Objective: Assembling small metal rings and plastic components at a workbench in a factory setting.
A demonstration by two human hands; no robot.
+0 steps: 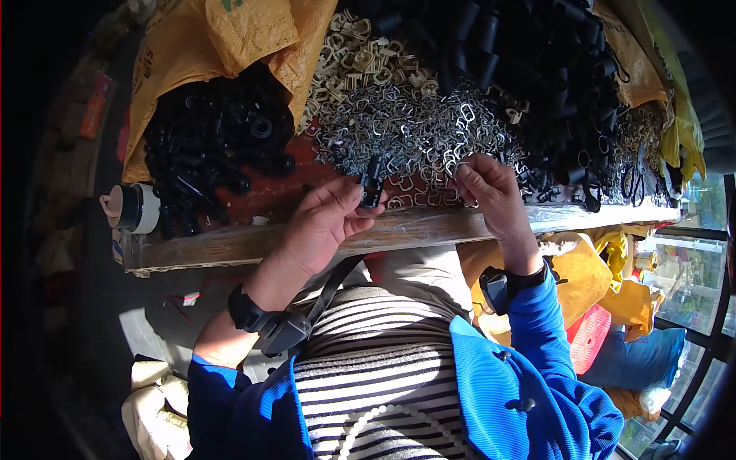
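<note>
A: Nearest to us, bottom of the head view: blue jacket sleeves [537, 368] w/ round buttons over a black-and-white striped top [376, 368], plus a strand of white beads [368, 429] at the lower edge.

B: Wrists next. We see a black band w/ a boxy black device on the left wrist [268, 326], another on the right wrist [502, 287].

A: Hands?

B: Our left hand [326, 222] is curled, thumb & fingertips closed on a small black plastic clip-like part [372, 182], held upright just above the table's front edge. Our right hand [491, 195] is partly closed, fingertips pinching at a silvery bent-wire metal piece [462, 170] at the near rim of the heap. Whether it's fully lifted, we can't tell.

A: And the bench?

B: Worn wooden plank table wrapped in clear film [230, 245]. Centre: big heap of shiny metal wire buckles [414, 130]. Behind it, a pile of cream-coloured plastic buckles [353, 54]. Left: orange-yellow woven sack [192, 46] spilling round black plastic rings [215, 146]. Back right: stack of black plastic tubes [537, 61].

A: Anything else?

B: White cup w/ a black band & pinkish lid [130, 207] lying at the table's left end. Black-handled scissors [635, 180] far right, on the wire parts.
</note>
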